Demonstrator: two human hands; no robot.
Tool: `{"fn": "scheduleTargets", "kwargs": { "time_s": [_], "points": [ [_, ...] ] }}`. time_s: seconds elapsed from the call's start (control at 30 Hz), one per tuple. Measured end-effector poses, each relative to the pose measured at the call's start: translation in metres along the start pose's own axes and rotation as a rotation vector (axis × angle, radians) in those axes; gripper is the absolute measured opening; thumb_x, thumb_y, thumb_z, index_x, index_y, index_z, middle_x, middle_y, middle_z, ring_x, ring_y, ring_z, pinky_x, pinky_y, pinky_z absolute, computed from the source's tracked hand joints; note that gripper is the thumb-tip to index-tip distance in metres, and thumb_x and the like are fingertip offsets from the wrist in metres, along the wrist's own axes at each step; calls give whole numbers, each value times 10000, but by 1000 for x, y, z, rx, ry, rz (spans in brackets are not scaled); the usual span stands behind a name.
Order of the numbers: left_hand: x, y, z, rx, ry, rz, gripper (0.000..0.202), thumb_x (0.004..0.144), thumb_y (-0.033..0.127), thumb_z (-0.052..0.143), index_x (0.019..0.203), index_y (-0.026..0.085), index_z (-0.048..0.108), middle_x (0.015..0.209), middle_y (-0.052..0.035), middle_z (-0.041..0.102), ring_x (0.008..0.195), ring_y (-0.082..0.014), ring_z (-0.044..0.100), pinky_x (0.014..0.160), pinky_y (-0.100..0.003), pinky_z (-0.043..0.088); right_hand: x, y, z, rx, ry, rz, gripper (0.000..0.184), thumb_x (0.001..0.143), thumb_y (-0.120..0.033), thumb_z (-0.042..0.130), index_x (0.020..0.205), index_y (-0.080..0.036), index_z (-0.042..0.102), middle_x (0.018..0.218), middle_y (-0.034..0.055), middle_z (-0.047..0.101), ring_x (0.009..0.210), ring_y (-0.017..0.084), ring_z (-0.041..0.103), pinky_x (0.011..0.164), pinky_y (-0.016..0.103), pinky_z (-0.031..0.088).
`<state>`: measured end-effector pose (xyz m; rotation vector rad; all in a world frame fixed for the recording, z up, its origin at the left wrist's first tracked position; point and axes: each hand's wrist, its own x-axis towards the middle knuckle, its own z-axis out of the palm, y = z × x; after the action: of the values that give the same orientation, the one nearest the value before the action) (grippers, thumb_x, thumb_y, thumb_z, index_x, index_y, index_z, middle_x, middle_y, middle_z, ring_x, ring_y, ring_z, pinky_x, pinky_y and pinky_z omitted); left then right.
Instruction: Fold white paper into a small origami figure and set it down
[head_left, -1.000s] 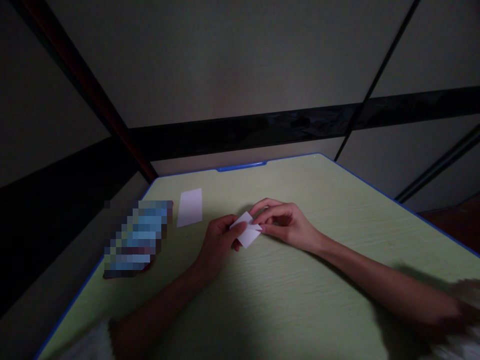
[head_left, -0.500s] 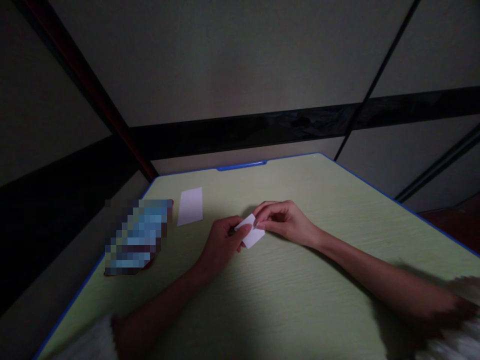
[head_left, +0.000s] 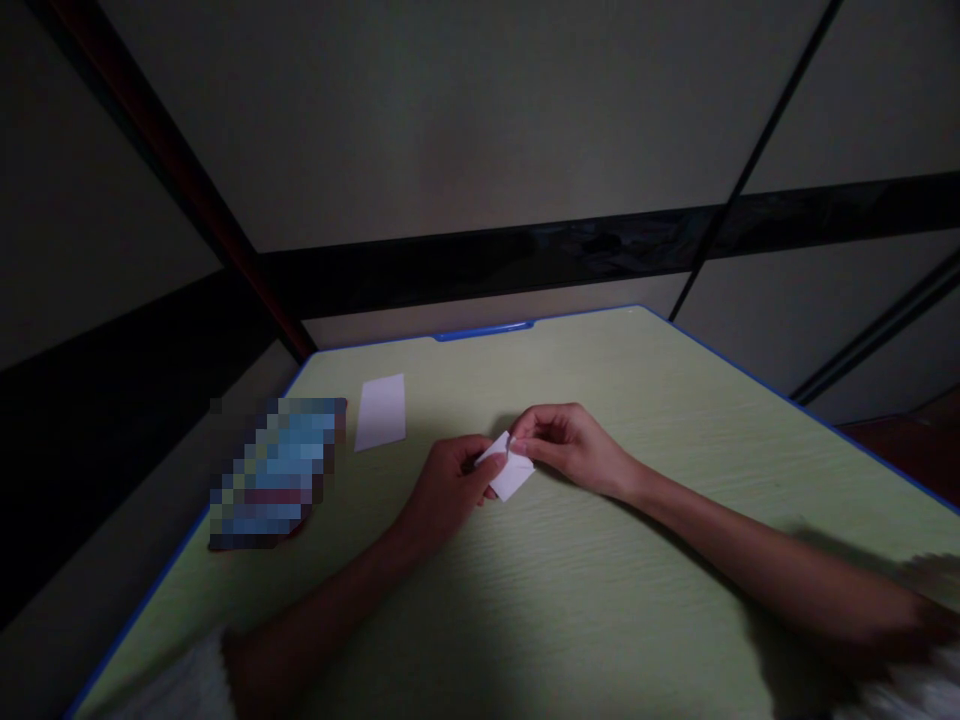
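Observation:
A small piece of folded white paper (head_left: 513, 477) is held between my two hands above the middle of the table. My left hand (head_left: 455, 473) pinches its left side, thumb on top and fingers beneath. At its upper right edge, my right hand (head_left: 564, 442) grips the paper between thumb and fingertips. Crease lines or flaps show on the paper's face near the right thumb, though the finer folds are too small to make out. Part of the paper is hidden by the fingers.
Left of my hands, a flat white sheet of paper (head_left: 381, 412) lies on the pale green table (head_left: 637, 620). Near the table's left edge is a blurred-out bluish item (head_left: 281, 480). A blue handle (head_left: 486, 331) sits at the far edge, in front of panelled doors (head_left: 465, 130).
The folded paper and my left hand have shifted slightly right. My right thumb and fingers have moved a little on the paper's upper edge. The loose sheet is unmoved.

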<state>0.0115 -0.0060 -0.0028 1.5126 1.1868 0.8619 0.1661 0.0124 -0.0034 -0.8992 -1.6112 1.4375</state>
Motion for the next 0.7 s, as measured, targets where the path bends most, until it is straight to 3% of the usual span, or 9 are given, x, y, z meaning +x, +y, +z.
{"fn": "scheduleTargets", "kwargs": {
  "time_s": [0.5, 0.7],
  "points": [
    [0, 1, 1, 66, 3, 42, 195, 670, 253, 505, 523, 128, 530, 425, 55, 431, 402, -67, 379, 399, -185, 271, -1, -2, 7, -49, 61, 38, 248, 643, -339, 618, 630, -105, 536, 563, -20, 500, 501, 65, 425, 479, 204, 321],
    [-1, -2, 0, 28, -6, 31, 164, 653, 247, 520, 547, 124, 539, 457, 50, 440, 428, -71, 387, 412, -187, 292, 0, -3, 8, 40, 90, 12, 281, 636, -376, 618, 631, -134, 476, 540, -43, 455, 476, 58, 388, 457, 200, 291]
  ]
}}
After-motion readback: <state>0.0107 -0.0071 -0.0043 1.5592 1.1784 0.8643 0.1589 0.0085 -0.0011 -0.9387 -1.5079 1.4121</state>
